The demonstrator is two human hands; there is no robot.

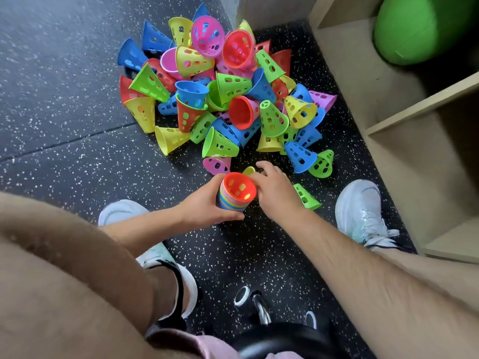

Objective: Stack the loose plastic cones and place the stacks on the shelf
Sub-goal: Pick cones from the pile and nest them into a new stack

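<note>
Gripping the cone stack [234, 199], the left hand [203, 206] sits beside the right hand [274, 194], which pinches a yellow cone [248, 171]

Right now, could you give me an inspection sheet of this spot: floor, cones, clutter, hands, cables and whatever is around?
Surface: black speckled floor.
Job's things: pile of loose cones, many colours, on the floor; stack, red cone topmost; green cone lying alone near the right hand.
Clutter: what looks like a dumbbell between the feet.
Hands: left hand grips the stack; right hand holds a yellow cone beside the stack's top.
Cables: nothing seen.
Surroundings: wooden shelf on the right, green ball in one compartment; no cones visible on it.
</note>
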